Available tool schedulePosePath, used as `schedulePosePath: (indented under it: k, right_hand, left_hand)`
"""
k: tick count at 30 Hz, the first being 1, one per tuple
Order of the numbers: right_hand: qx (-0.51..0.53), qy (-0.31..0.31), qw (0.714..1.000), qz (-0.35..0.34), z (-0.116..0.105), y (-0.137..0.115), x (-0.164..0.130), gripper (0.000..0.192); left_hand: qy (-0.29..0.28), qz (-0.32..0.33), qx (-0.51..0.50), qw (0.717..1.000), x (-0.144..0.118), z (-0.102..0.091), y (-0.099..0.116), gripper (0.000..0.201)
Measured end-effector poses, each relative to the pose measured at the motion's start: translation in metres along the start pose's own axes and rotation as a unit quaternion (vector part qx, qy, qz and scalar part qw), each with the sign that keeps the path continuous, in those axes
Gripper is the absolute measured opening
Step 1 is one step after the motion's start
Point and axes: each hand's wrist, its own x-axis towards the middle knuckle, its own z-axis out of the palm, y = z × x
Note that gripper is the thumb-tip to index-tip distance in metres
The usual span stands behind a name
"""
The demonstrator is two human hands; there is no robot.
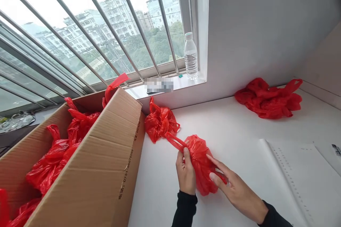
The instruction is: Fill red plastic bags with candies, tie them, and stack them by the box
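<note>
A cardboard box stands near the left hand clamping a red bag, right hand spread.

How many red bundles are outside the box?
3: a bag at the left hand and right hand; another beside the box; a heap by the wall, maybe hiding more.
</note>
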Motion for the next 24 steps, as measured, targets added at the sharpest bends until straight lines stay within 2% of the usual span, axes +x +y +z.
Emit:
schedulePosePath:
  k: [4, 6, 8, 11, 16, 20, 24]
  right_hand:
    - [0.04, 0.042, 0.998, -0.023, 0.003, 0.004, 0.018, 0.066]
    - [0.042, 0.063, 0.997, -0.013, 0.003, 0.015, 0.024, 0.067]
    - [0.034, 0.074, 0.997, 0.001, 0.004, 0.031, 0.029, 0.067]
    - [0.011, 0.104, 0.995, -0.002, 0.007, 0.054, 0.033, 0.061]
    - [-0.008, 0.231, 0.972, -0.051, 0.018, 0.067, 0.036, 0.043]
    - [-0.024, 0.255, 0.965, -0.052, 0.023, 0.065, 0.038, 0.039]
    - [-0.031, 0.251, 0.966, -0.055, 0.022, 0.067, 0.04, 0.036]
  left_hand:
    - [0.035, 0.086, 0.052, 0.994, 0.073, -0.002, 0.014, 0.047]
    - [0.057, 0.13, 0.105, 0.984, 0.111, -0.003, 0.02, 0.041]
    - [0.076, 0.169, 0.172, 0.968, 0.137, -0.002, 0.021, 0.041]
    - [0.057, 0.224, 0.273, 0.934, 0.151, 0.003, 0.013, 0.048]
    - [-0.004, 0.275, 0.405, 0.872, 0.15, 0.014, -0.019, 0.055]
    - [0.007, 0.277, 0.462, 0.842, 0.171, 0.025, -0.038, 0.058]
    - [0.044, 0.264, 0.487, 0.832, 0.2, 0.04, -0.042, 0.058]
